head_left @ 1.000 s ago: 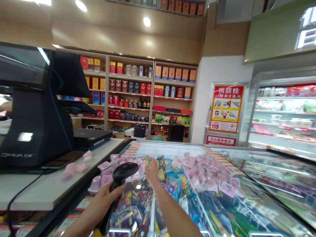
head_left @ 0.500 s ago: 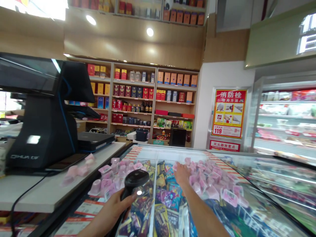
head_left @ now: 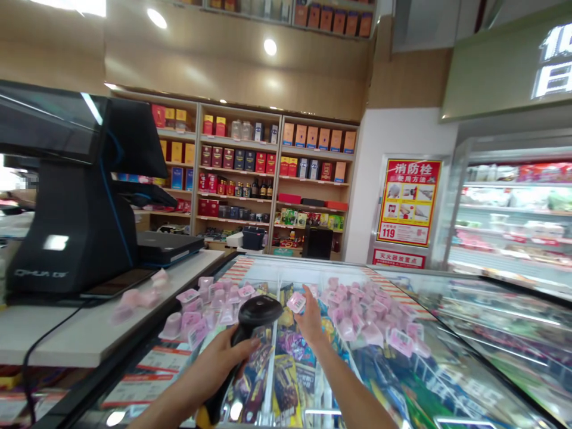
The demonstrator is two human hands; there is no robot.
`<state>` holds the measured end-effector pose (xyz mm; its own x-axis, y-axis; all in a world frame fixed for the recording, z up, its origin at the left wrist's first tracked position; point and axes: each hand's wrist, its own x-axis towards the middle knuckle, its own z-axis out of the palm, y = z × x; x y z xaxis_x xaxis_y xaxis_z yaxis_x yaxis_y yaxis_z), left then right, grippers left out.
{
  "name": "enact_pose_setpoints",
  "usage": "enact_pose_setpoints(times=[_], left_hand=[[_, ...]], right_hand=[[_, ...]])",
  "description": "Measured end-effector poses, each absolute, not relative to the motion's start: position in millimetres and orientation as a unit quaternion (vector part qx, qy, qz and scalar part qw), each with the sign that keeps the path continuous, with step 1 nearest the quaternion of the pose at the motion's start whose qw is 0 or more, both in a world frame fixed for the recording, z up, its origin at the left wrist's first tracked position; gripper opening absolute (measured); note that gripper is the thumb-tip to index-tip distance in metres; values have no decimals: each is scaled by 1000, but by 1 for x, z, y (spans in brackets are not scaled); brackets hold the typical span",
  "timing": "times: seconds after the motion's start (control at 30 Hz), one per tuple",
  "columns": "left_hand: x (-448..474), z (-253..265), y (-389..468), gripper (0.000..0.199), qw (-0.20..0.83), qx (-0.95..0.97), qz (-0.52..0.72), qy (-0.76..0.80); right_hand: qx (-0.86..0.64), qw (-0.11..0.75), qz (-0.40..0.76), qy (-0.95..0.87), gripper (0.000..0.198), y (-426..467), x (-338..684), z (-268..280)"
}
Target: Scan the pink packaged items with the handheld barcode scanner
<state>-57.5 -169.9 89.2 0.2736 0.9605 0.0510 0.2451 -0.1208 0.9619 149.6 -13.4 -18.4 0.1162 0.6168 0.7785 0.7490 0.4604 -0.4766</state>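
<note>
My left hand (head_left: 223, 358) is wrapped round the handle of a black barcode scanner (head_left: 259, 310), its head pointing to the right. Just right of it, my right hand (head_left: 311, 320) pinches a small pink plastic cup (head_left: 296, 302) with a printed barcode label turned toward me. The cup is close to the scanner's head but apart from it. A loose pile of similar pink cups (head_left: 357, 310) lies on the glass freezer lid (head_left: 286, 267) to the right. Another group of pink cups (head_left: 192, 316) lies left of the scanner.
Under the glass lie colourful ice-cream packets (head_left: 286, 381). To the left, a white counter (head_left: 67, 339) carries a black checkout terminal (head_left: 75, 226) and a few blurred pink cups (head_left: 143, 297). Shelves of boxes (head_left: 236, 159) stand behind; a lit display fridge (head_left: 509, 214) is at right.
My right hand has come left from the right pile, now with a pink cup in its fingers. The scanner has shifted slightly right and up toward it. The view has turned a little.
</note>
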Motion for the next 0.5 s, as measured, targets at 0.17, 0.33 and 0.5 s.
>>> enact_pose_setpoints(times=[0.17, 0.33, 0.5], left_hand=[[-56, 95, -177, 29, 498, 635, 374, 458], [-67, 96, -177, 32, 500, 636, 382, 447], [-86, 97, -171, 33, 461, 593, 425, 505]], right_hand=[[-525, 530, -53, -664, 63, -20, 143, -6], [-540, 507, -14, -672, 63, -22, 136, -8], [-590, 464, 46, -659, 60, -18, 115, -14]])
